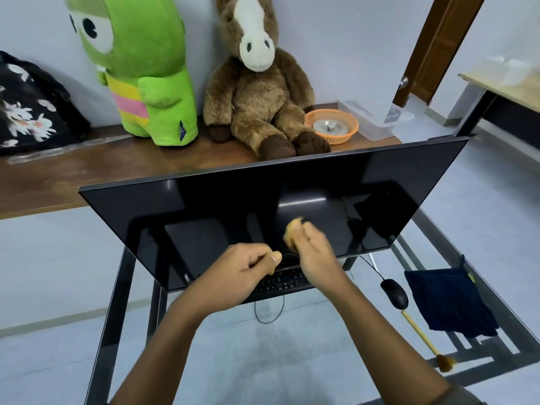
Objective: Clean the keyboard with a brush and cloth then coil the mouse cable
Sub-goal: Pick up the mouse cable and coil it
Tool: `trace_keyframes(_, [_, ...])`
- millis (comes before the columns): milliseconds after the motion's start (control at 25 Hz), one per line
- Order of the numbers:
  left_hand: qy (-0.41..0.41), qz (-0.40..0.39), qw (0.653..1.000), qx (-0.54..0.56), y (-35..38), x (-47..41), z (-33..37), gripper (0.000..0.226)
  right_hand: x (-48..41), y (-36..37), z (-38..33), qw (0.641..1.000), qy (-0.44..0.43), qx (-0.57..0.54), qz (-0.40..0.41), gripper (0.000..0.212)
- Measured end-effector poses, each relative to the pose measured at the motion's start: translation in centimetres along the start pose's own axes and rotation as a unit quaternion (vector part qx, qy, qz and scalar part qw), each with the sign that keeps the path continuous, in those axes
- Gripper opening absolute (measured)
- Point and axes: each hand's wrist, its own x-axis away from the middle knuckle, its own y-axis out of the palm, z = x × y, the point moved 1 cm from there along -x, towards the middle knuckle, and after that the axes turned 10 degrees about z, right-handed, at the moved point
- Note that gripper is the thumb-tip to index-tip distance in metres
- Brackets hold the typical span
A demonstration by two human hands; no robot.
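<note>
My left hand [251, 267] and my right hand [311, 249] are raised close together in front of the dark monitor [204, 211], over the black keyboard [280, 285], which they mostly hide. Both hands have curled fingers. A short arc of black cable [288, 254] runs between them, and each hand seems to pinch it. The right hand is blurred. Another cable loop [268, 312] hangs below the keyboard. To the right on the glass table lie the black mouse [394, 293], the navy cloth [447, 302] and the yellow-handled brush [423, 337].
The glass table's black frame [117, 287] shows the tiled floor beneath. Behind stands a wooden bench [87, 168] with a green plush toy [146, 71], a brown plush horse [260, 92], an orange basket [331, 125], a clear box [377, 119] and a dark floral bag [29, 109].
</note>
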Motion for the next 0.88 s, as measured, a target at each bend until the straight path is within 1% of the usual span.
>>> trace_keyframes(40, [0.0,0.021,1.0,0.021,-0.8,-0.3,0.5,0.037,0.6,0.4,0.4,0.997,0.021,0.031,-0.073,0.048])
trace_keyframes(80, [0.001,0.052,0.998,0.045,-1.7,-0.7,0.7,0.038,1.2,0.7,0.5,0.988,0.057,0.01,-0.146,0.05])
trace_keyframes(120, [0.0,0.087,0.994,0.063,-2.4,-1.2,0.5,0.039,1.9,0.9,0.3,0.972,0.102,-0.052,-0.206,0.052])
trace_keyframes(160, [-0.002,0.12,0.99,0.074,-2.9,-1.7,-0.2,0.039,2.5,0.9,-0.3,0.949,0.147,-0.137,-0.242,0.054])
trace_keyframes(200, [-0.006,0.146,0.986,0.081,-2.9,-2.2,-1.0,0.039,3.0,0.9,-1.1,0.918,0.189,-0.229,-0.264,0.055])
trace_keyframes(240, [-0.011,0.16,0.984,0.082,-2.5,-2.5,-1.9,0.038,3.3,0.8,-2.1,0.876,0.222,-0.321,-0.282,0.054])
trace_keyframes(280, [-0.017,0.158,0.984,0.075,-1.7,-2.6,-2.7,0.038,3.5,0.8,-3.3,0.828,0.242,-0.413,-0.293,0.051])
trace_keyframes(320, [-0.023,0.146,0.987,0.063,-0.5,-2.4,-3.4,0.039,3.3,0.7,-4.4,0.784,0.247,-0.497,-0.279,0.048])
trace_keyframes(360, [-0.03,0.124,0.99,0.051,0.7,-2.1,-4.0,0.039,2.8,0.4,-5.2,0.756,0.235,-0.563,-0.237,0.044])
trace_keyframes(400, [-0.045,0.101,0.993,0.043,1.8,-1.7,-4.3,0.039,2.2,0.1,-5.5,0.752,0.208,-0.601,-0.174,0.041])
trace_keyframes(440, [-0.062,0.079,0.994,0.041,2.6,-1.0,-4.2,0.038,1.5,-0.4,-5.5,0.768,0.177,-0.606,-0.103,0.039])
trace_keyframes(520, [-0.071,0.05,0.996,0.019,3.4,0.3,-3.2,0.034,0.2,-1.2,-4.5,0.834,0.123,-0.537,0.017,0.036])
trace_keyframes(560, [-0.064,0.033,0.997,-0.008,3.5,0.8,-2.6,0.032,-0.2,-1.4,-3.3,0.868,0.102,-0.483,0.053,0.035])
trace_keyframes(600, [-0.057,0.015,0.997,-0.042,3.4,1.3,-1.8,0.03,-0.3,-1.4,-2.1,0.902,0.081,-0.418,0.071,0.034])
trace_keyframes(640, [-0.049,0.003,0.996,-0.079,3.3,1.5,-1.1,0.028,-0.4,-1.3,-0.9,0.937,0.06,-0.338,0.07,0.034])
trace_keyframes(680, [-0.038,0.001,0.993,-0.116,2.9,1.6,-0.4,0.028,-0.2,-1.3,-0.1,0.968,0.042,-0.242,0.046,0.034])
trace_keyframes(720, [-0.017,0.01,0.988,-0.153,2.6,1.4,0.0,0.027,0.2,-1.3,0.3,0.989,0.029,-0.143,0.0,0.036])
trace_keyframes(760, [0.01,0.025,0.982,-0.188,2.1,1.2,0.2,0.024,0.5,-1.3,0.3,0.996,0.029,-0.056,-0.064,0.037])
trace_keyframes(800, [0.037,0.041,0.975,-0.216,1.5,0.9,0.3,0.021,0.9,-1.4,-0.1,0.991,0.042,0.006,-0.127,0.037])
trace_keyframes(840, [0.061,0.052,0.97,-0.229,1.0,0.6,0.4,0.018,1.3,-1.6,-0.7,0.981,0.064,0.037,-0.177,0.037])
trace_keyframes(880, [0.082,0.06,0.968,-0.229,0.5,0.3,0.3,0.015,1.5,-1.8,-1.2,0.972,0.089,0.045,-0.214,0.036])
